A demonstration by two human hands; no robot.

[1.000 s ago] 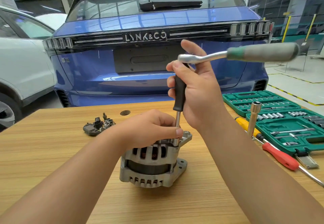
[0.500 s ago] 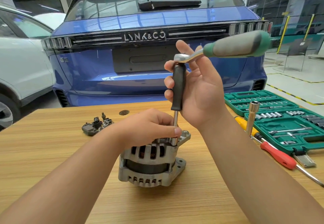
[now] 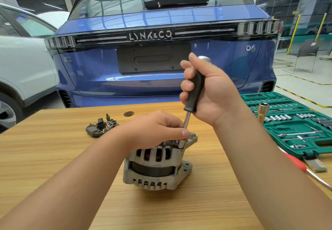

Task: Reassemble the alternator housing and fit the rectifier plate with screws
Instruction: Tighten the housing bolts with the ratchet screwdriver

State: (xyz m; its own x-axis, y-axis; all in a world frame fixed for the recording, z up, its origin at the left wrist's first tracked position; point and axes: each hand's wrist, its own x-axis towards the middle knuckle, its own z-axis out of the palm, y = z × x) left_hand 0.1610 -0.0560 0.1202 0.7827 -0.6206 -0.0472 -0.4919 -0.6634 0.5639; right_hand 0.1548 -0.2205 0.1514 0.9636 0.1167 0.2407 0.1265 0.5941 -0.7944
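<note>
A grey alternator (image 3: pixel 154 165) stands upright in the middle of the wooden table (image 3: pixel 53 148). My left hand (image 3: pixel 154 129) lies over its top and pinches the lower end of a steel driver shaft (image 3: pixel 186 120), whose socket sits on a bolt at the housing's right rim. My right hand (image 3: pixel 213 93) grips the black handle (image 3: pixel 195 93) of that driver. A bit of chrome ratchet head (image 3: pixel 204 59) shows above the hand. The black rectifier plate (image 3: pixel 101 127) lies apart on the table, behind and left of the alternator.
An open green socket-set case (image 3: pixel 294 127) fills the table's right side, with a brass tube socket (image 3: pixel 262 113) standing by it and a red-handled screwdriver (image 3: pixel 296 163) in front. A blue car (image 3: pixel 161 64) stands just beyond the far table edge.
The green-grey ratchet handle swung round from the right and is now out of sight behind my right hand, which has closed round the black handle. My left hand has stayed on the alternator.
</note>
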